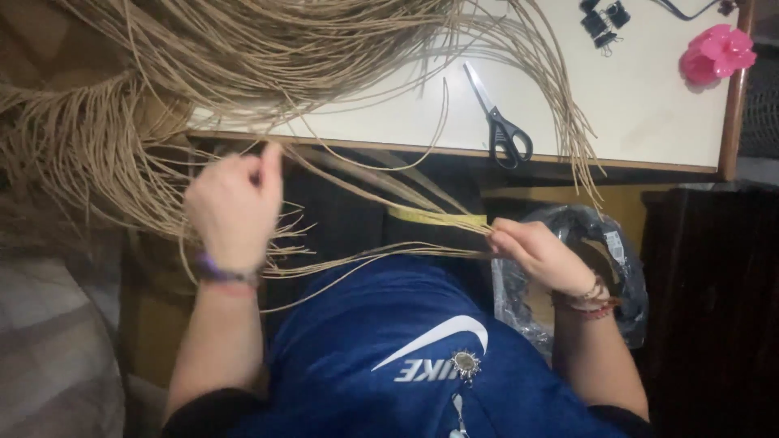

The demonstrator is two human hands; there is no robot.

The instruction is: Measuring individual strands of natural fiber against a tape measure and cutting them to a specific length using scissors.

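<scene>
Tan fibre everywhere: a great loose mass of straw-coloured strands (243,57) spills off the near edge of the pale tabletop (649,105) and fans down towards the person's lap. Left hand (235,207) is up by the tabletop edge, fingers curled in and pinching at a few strands from the hanging curtain (slightly blurred, so exactly how many it has, I cannot tell). Right hand (540,251) sits lower and to the side, fingertips closed tight on the gathered ends of a thin bundle that runs taut across the lap between the two hands, just beside a strip of yellow tape (438,217). These strands look light and springy, stiff enough to hold a curve yet thin enough to kink or snap if bent sharply, and smooth enough to slide out of a loose pinch; my read is they are best taken near the ends or in a gathered bunch, held firm between thumb and fingertips, not one by one mid-length. Up on the tabletop lie black-handled scissors (501,122), blades closed, well apart from either hand, with black binder clips (604,23) and a pink flower-shaped thing (718,53) in the far corner. Down by the right wrist, a clear plastic bag (584,235) holds a dark coil.
</scene>
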